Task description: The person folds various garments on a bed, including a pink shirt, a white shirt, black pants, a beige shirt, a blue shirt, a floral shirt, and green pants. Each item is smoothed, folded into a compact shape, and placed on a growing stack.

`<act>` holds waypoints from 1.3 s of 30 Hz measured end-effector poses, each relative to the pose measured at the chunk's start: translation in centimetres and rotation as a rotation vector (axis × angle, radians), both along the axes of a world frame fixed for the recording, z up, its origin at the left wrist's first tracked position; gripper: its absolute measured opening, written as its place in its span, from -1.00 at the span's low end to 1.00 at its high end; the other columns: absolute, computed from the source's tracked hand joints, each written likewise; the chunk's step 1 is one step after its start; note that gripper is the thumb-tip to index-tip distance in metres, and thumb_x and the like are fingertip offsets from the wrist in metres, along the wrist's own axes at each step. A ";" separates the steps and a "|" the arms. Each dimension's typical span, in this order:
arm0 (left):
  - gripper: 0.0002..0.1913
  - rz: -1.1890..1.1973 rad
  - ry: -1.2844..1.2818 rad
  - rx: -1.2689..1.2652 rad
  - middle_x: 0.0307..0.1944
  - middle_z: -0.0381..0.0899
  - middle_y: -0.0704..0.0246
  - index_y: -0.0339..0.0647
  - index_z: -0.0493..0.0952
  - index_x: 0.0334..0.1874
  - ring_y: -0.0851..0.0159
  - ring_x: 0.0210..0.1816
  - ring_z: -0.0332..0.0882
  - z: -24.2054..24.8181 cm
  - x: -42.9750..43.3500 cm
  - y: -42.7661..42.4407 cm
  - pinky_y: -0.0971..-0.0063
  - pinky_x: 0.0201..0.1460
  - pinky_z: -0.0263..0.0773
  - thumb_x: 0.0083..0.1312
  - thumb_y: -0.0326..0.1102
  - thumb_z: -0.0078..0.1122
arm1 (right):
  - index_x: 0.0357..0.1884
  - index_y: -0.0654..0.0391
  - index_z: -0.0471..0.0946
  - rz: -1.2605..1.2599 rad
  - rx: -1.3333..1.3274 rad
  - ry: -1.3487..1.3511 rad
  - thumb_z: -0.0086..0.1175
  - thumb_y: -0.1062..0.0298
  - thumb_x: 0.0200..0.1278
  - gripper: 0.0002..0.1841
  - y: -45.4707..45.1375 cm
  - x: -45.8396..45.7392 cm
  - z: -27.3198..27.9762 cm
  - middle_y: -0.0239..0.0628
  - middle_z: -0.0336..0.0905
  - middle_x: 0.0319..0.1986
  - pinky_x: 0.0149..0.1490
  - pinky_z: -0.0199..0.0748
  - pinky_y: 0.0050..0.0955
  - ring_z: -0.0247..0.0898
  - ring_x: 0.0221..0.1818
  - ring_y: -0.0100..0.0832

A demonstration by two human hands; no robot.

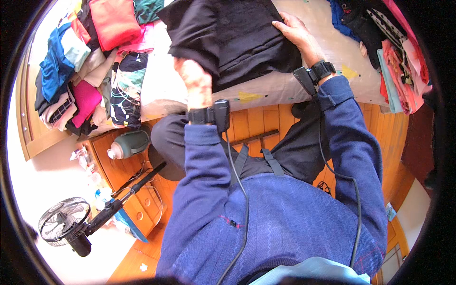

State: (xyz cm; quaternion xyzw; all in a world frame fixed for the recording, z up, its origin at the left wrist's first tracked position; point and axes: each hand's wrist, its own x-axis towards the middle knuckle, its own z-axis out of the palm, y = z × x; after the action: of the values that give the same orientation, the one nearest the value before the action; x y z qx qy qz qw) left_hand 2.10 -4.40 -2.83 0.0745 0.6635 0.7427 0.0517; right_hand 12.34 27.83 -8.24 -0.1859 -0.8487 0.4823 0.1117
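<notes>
A black cloth garment (249, 39), perhaps trousers, lies spread in front of me on a bed with a pale patterned sheet (249, 93). My left hand (194, 80) is blurred by motion at the garment's near left corner. Its fingers are hidden by the fold of cloth that it grips. At the garment's right edge is my right hand (297, 34), with thumb and fingertips touching the cloth. Whether they pinch it or only rest on it is unclear. Each wrist wears a black strap with a small cabled box.
Piled clothes (82, 78) lie on the bed at left, topped by a folded red garment (115, 23). More folded clothes (402, 74) sit at right. A wooden cabinet (137, 196), a grey-green flask (130, 144) and a black fan (64, 221) stand at lower left.
</notes>
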 end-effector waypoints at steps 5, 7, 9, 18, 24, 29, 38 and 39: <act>-0.44 0.187 -0.161 0.333 0.34 0.43 0.21 -0.26 0.36 0.39 0.15 0.30 0.42 1.8 -0.5 -3.0 0.21 0.43 0.34 0.55 0.04 -0.06 | 0.21 0.15 0.54 -0.096 0.103 0.079 0.14 0.13 0.33 -0.53 -0.5 0.1 -0.2 0.01 0.63 0.10 0.26 0.45 -0.23 0.55 0.18 -0.05; -0.41 0.203 -0.243 0.485 0.37 0.42 0.24 -0.19 0.37 0.39 0.10 0.31 0.42 1.5 -0.9 -4.3 0.16 0.45 0.31 0.54 0.13 -0.10 | 0.20 0.17 0.54 -0.109 0.033 0.103 0.17 0.12 0.32 -0.51 -0.8 0.0 -0.4 0.00 0.63 0.09 0.26 0.45 -0.24 0.56 0.17 -0.06; -0.39 0.196 -0.153 0.561 0.36 0.40 0.09 -0.28 0.35 0.38 0.01 0.32 0.41 0.6 -1.0 -6.8 0.12 0.47 0.26 0.42 -0.01 0.16 | 0.20 0.19 0.54 -0.074 -0.120 0.113 0.21 0.11 0.29 -0.49 -0.9 -0.2 -0.3 -0.01 0.65 0.07 0.25 0.46 -0.26 0.58 0.15 -0.09; -0.71 0.444 0.365 -1.419 -0.03 0.50 -0.11 -0.41 0.44 -0.12 -0.08 0.05 0.48 -0.4 -0.8 -17.9 0.01 0.15 0.31 0.14 -0.39 0.10 | 0.15 0.26 0.54 -0.087 0.043 -0.024 0.30 0.07 0.23 -0.44 -2.6 0.8 2.6 0.02 0.67 0.02 0.20 0.49 -0.27 0.62 0.08 -0.13; -0.59 0.732 -0.137 -0.136 -0.03 0.49 0.18 -0.28 0.44 0.07 0.15 -0.08 0.48 0.0 0.2 -15.1 0.28 -0.12 0.46 0.34 -0.11 0.19 | 0.20 0.26 0.52 -0.047 -0.009 -0.006 0.32 0.13 0.22 -0.43 -3.1 0.1 2.4 -0.02 0.66 0.05 0.22 0.49 -0.30 0.61 0.08 -0.20; -0.56 0.689 -0.161 -0.325 -0.09 0.40 0.36 -0.12 0.54 0.16 0.29 -0.20 0.41 -2.7 -0.4 -16.2 0.48 -0.22 0.48 0.20 -0.38 0.37 | 0.29 0.28 0.44 0.046 -0.515 0.135 0.32 0.36 0.24 -0.41 -3.7 0.5 2.4 -0.18 0.61 0.14 0.29 0.44 -0.37 0.53 0.14 -0.35; -0.66 0.479 0.336 -0.916 -0.16 0.37 0.03 -0.23 0.65 0.03 -0.04 -0.04 0.38 -4.4 1.2 -18.1 0.19 0.13 0.31 0.21 -0.59 0.11 | 0.34 0.32 0.40 0.009 -0.512 0.121 0.26 0.43 0.31 -0.43 -2.3 6.7 6.6 -0.27 0.54 0.20 0.36 0.32 -0.45 0.44 0.20 -0.44; -0.64 0.482 0.296 -0.833 -0.10 0.39 -0.01 -0.27 0.59 0.07 -0.07 0.02 0.38 -4.2 1.4 -17.6 0.16 0.18 0.30 0.20 -0.57 0.15 | 0.33 0.31 0.41 0.000 -0.525 0.112 0.26 0.41 0.31 -0.44 -2.2 7.1 6.5 -0.27 0.56 0.17 0.34 0.34 -0.44 0.46 0.18 -0.44</act>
State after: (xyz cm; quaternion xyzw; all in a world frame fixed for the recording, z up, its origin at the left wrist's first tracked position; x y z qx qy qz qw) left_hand 3.46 -21.96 -7.06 -0.0031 0.9021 0.3872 -0.1907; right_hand 19.43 25.64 -1.73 -0.1816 -0.6870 0.6956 0.1063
